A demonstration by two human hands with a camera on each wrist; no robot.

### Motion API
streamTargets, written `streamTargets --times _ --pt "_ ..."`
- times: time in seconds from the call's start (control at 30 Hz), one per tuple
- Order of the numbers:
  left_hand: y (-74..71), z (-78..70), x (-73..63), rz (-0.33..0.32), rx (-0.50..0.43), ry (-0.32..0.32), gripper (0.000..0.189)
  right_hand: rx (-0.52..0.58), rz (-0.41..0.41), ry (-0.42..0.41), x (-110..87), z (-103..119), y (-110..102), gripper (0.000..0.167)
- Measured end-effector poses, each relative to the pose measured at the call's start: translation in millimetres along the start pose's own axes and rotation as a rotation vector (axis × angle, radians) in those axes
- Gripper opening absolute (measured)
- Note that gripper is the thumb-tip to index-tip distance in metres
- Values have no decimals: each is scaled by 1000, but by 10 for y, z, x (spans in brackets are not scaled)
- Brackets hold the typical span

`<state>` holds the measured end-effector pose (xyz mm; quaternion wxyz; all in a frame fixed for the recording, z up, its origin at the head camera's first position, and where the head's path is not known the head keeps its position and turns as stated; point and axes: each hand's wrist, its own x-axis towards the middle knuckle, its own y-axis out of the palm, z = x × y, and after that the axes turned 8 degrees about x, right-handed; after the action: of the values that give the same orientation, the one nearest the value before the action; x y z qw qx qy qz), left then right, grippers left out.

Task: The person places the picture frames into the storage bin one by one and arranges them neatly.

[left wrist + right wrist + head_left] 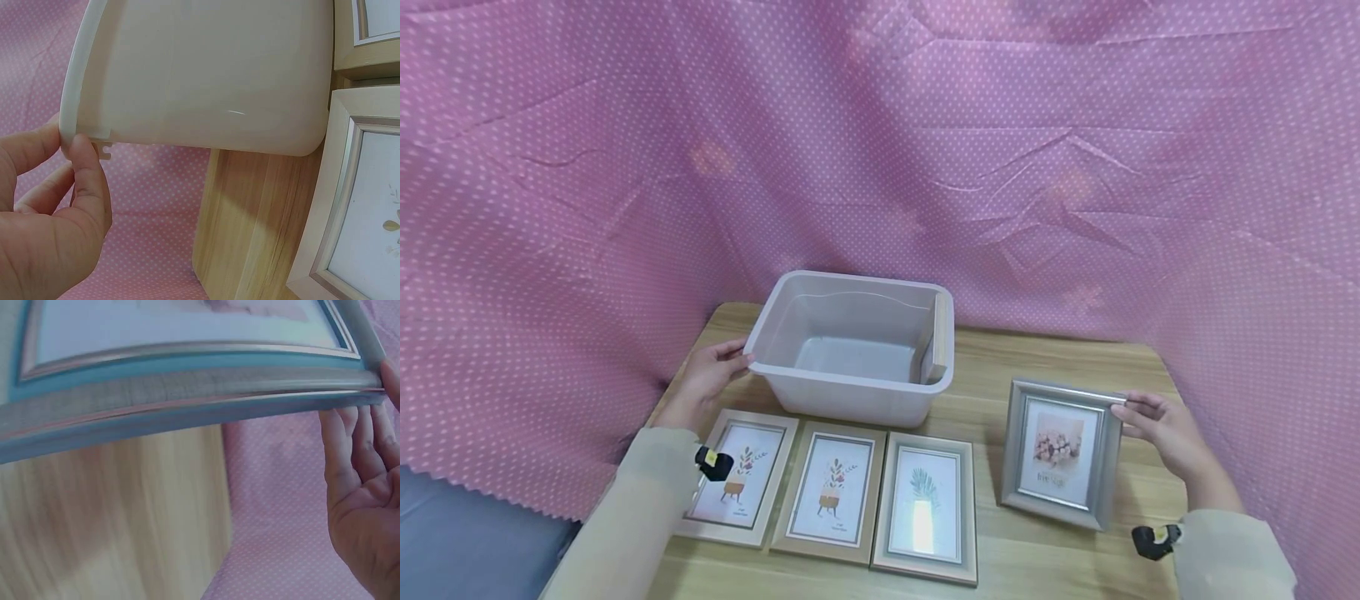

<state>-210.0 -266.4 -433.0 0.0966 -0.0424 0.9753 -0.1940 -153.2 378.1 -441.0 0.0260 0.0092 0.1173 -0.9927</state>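
My left hand (709, 373) pinches the rim of a pale plastic bin (842, 396) at its near left corner; the left wrist view has thumb and fingers on either side of that rim (74, 81). Inside the bin, a picture frame (938, 337) stands on edge against the right wall. My right hand (1159, 429) grips the upper right corner of a silver-grey picture frame (1097, 450) with a flower picture. It is tilted up, its face toward me. In the right wrist view the thumb lies on the front of the silver-grey frame (187, 387) and the fingers behind.
Three more frames lie face up in a row before the bin: a cream one (778, 467), a tan one (823, 546) and a champagne-coloured one (925, 567). They rest on a wooden table (1000, 350). Pink dotted cloth (880, 150) hangs behind and at the sides.
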Motion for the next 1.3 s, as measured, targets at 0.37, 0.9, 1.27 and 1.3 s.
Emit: streamTargets --times 0.37,0.9,1.27,1.3 --pt "7 -6 9 6 -11 22 47 204 -188 -165 81 173 146 20" --pt "37 -2 18 1 -51 -5 48 249 -488 -288 175 692 585 26" --pt "38 4 25 -9 -91 4 47 165 -660 -489 241 1051 894 25" --pt "39 7 26 -8 -94 6 48 142 -684 -495 246 1082 919 25"
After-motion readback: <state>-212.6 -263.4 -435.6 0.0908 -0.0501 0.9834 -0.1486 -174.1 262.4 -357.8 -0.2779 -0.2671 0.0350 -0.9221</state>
